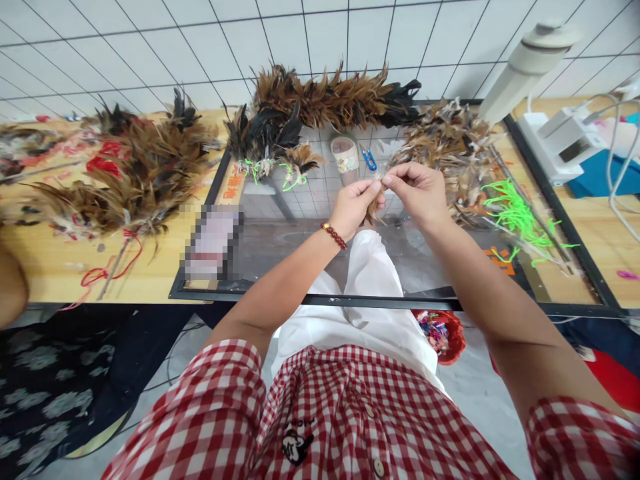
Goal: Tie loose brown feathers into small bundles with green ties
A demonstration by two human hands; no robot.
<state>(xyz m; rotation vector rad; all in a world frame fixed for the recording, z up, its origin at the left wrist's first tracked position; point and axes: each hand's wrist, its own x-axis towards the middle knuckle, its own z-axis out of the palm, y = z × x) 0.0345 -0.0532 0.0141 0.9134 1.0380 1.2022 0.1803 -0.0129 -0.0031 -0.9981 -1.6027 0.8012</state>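
Observation:
My left hand [354, 203] and my right hand [417, 190] meet above a glass tabletop [310, 247], both pinching a small bunch of brown feathers [373, 208] that hangs down between them. A red bead bracelet [334, 236] circles my left wrist. Just beyond my hands stand a small cup [345, 157] and a blue clip [369, 159]. A loose heap of brown and white feathers [445, 143] lies to the right of my hands.
A long feather duster [330, 100] lies along the far edge, more dusters [130, 170] with red string at left. Green plastic ties [515, 217] lie at right, near a white lamp [530, 63] and a power strip [565, 143]. Another person's arm [11, 283] shows at far left.

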